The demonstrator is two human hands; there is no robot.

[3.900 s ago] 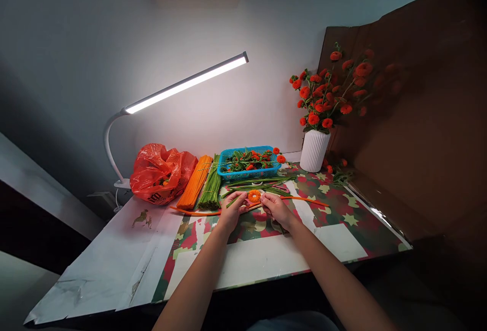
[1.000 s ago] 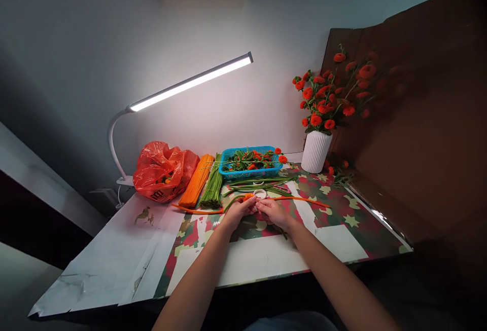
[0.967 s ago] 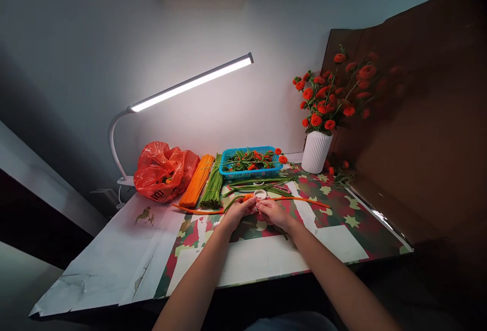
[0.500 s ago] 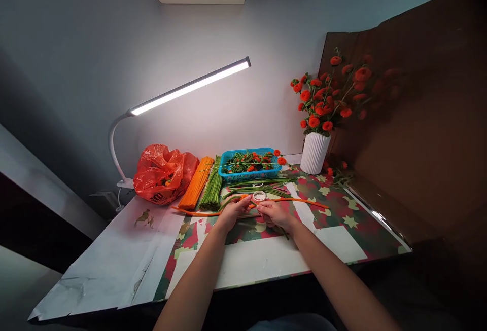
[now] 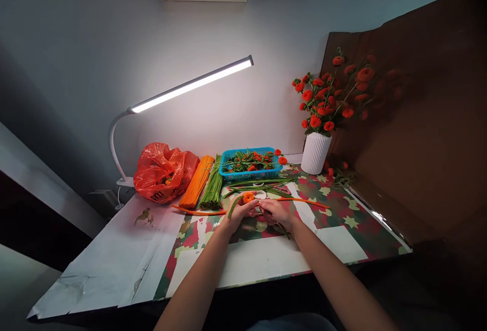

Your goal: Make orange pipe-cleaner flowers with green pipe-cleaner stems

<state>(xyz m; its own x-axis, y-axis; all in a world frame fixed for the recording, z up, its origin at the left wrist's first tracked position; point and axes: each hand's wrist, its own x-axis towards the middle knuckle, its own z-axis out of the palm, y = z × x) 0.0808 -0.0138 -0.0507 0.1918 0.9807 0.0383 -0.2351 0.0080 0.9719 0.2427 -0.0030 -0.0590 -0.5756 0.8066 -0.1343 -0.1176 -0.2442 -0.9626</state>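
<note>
Low over the middle of the desk [image 5: 262, 262], your left hand [image 5: 239, 213] pinches the orange flower [image 5: 248, 197], a green stem [image 5: 233, 207] curving beside it. Just alongside, your right hand [image 5: 276, 211] presses its fingertips together on something too small to tell; the white ring [image 5: 261, 194] lies right behind.

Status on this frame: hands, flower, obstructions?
Left hand: holding orange flower. Right hand: close beside, exact hold unclear. White ring-shaped roll just beyond, partly hidden; nothing visibly blocking.
</note>
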